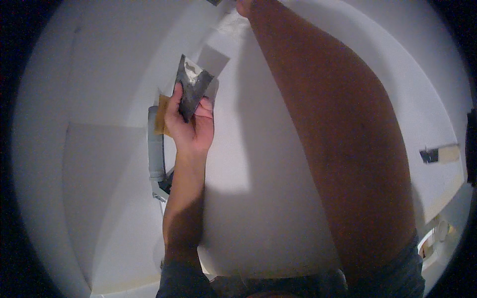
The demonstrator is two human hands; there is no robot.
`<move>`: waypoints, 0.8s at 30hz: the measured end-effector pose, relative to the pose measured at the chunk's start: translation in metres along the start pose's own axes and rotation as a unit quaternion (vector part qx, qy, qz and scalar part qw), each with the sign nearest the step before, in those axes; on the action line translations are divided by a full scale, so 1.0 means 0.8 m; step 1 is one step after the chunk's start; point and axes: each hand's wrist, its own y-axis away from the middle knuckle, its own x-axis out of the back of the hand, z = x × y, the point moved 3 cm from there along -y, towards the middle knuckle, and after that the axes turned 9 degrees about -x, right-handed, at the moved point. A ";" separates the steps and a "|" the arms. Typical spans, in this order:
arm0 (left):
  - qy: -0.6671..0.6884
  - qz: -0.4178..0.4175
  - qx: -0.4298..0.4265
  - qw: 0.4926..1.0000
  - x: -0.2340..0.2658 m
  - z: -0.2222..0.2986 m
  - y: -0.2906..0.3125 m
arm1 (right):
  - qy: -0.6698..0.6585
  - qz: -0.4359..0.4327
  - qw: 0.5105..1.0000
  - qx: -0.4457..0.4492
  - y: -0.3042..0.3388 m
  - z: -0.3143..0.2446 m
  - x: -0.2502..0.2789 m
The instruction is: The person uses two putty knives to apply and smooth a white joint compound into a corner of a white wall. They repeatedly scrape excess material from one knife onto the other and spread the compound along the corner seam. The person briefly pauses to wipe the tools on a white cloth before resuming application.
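My left hand point(191, 124) is closed around a flat dark-grey metal putty knife point(195, 89), its thumb on one side and its fingers on the other. A lump of white filler point(191, 70) sticks to the upper part of its blade. My right arm stretches far up across the view, and only a bit of my right hand point(243, 8) shows at the top edge. Its fingers are cut off by the frame. Beside it, a small dark piece point(213, 2) peeks in, too cropped to name. Near my right hand the white surface point(233, 25) looks rough and patchy.
A grey tube-shaped thing point(156, 141) with a dark lower end stands left of my left forearm, and a yellow-brown flat piece point(161, 116) shows behind my hand. A dark and beige rectangular patch point(431, 155) lies far right. Pale walls surround me.
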 end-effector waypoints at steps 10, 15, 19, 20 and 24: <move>-0.051 0.016 -0.029 0.998 -0.006 -0.003 0.010 | -0.449 -0.019 0.882 -0.142 0.025 -0.031 -0.036; -0.056 0.043 -0.021 0.997 0.003 -0.002 0.014 | -0.294 -0.080 0.890 -0.340 0.020 0.003 -0.073; -0.054 0.041 -0.020 0.998 -0.005 -0.004 0.011 | -0.294 0.029 0.911 -0.288 0.014 -0.025 -0.056; -0.047 0.037 -0.012 0.998 -0.008 -0.005 0.011 | -0.316 0.013 0.917 -0.244 -0.001 -0.015 -0.062; -0.028 0.043 0.008 0.999 -0.005 -0.007 0.011 | -0.322 0.030 0.925 -0.199 -0.022 0.005 -0.069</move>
